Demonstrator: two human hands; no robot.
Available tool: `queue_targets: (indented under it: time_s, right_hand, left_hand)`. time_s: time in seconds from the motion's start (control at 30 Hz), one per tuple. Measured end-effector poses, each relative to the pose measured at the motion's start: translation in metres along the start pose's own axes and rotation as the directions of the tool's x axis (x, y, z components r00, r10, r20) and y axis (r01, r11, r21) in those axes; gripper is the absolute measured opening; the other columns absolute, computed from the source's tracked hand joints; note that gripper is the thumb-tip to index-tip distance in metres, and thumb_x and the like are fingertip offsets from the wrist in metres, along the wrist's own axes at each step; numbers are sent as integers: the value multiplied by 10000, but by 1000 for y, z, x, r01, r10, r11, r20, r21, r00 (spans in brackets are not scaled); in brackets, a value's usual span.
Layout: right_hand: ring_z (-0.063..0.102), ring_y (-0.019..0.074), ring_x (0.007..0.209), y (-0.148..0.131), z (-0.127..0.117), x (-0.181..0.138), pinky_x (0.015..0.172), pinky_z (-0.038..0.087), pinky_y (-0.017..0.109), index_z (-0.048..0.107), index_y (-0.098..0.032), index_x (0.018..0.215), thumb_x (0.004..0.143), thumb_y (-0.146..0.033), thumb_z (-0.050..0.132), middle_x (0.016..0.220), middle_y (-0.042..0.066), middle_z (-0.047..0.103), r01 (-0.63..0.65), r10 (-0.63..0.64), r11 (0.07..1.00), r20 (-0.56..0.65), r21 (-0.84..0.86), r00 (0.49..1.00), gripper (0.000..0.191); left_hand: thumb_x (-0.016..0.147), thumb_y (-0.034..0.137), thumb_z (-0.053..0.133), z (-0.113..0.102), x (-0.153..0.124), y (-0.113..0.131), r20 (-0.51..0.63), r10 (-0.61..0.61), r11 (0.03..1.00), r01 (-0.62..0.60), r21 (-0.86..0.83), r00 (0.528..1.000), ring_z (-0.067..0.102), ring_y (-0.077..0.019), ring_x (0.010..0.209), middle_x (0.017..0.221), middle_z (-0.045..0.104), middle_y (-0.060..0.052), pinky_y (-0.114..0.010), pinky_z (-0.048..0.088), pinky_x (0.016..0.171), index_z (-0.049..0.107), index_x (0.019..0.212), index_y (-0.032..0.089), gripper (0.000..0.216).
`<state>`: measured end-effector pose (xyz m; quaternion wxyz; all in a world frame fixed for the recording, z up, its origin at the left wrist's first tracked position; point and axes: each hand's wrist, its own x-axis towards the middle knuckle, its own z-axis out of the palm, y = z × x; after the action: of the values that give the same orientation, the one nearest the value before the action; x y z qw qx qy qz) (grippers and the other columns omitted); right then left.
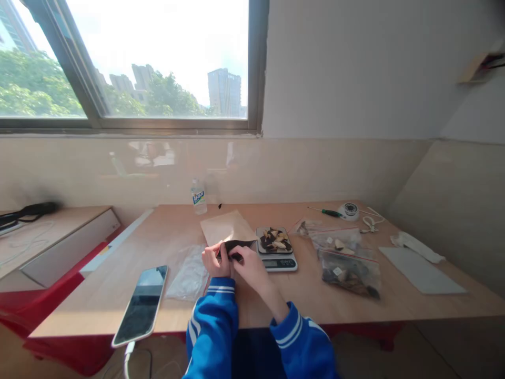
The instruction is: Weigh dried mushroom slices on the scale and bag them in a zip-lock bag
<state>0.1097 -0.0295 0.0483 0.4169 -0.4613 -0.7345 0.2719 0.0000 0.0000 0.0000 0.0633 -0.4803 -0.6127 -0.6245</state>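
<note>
A brown paper bag (229,225) lies in front of me, its dark mouth turned toward my body. My left hand (216,260) is closed on the left side of that mouth. At the near edge, my right hand (249,266) has its fingers bent and pinched on the bag; the fingertips are partly lost in the dark opening. Just right of the bag stands a digital kitchen scale (281,263). Dark and cream-coloured dried pieces (275,239) are heaped on its pan.
Clear plastic bags (188,273) and a phone (142,302) on a cable lie left. Zip bags of dried pieces (349,273), a screwdriver (332,213), a wire spool (350,210) and a white sheet (424,271) are right. A bottle (199,197) stands behind.
</note>
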Motion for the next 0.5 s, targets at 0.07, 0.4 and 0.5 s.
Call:
queue_targets:
  time_s: [0.07,0.4,0.5]
  right_hand:
    - [602,142,726,0,-16,-11,607,447,238,657,-218,932,797,-207,554,876,17,676,-19,-3,972,91,234,996,169]
    - [591,146,635,69,-111,1,565,441,266,549,-206,1036,805,-484,554,846,49,687,-151,238,833,-98,533,966,362]
    - [640,200,841,101,-121,29,687,490,307,551,-206,996,761,-515,578,880,60,680,-115,229,903,-238,414,944,390]
  left_hand:
    - [882,396,451,2,0,-4,-38,17,1000,-18,-21,999,552,-217,776,808,608,-80,-406,456,757,539,804,215,216]
    - [839,303,552,0,-1,5,-140,80,987,-98,-129,987,550,-196,782,797,631,-38,-374,452,716,592,813,224,92]
    - [835,299,561,0,0,9,-152,94,988,-111,-103,984,554,-189,764,782,633,-41,-361,456,701,583,780,195,120]
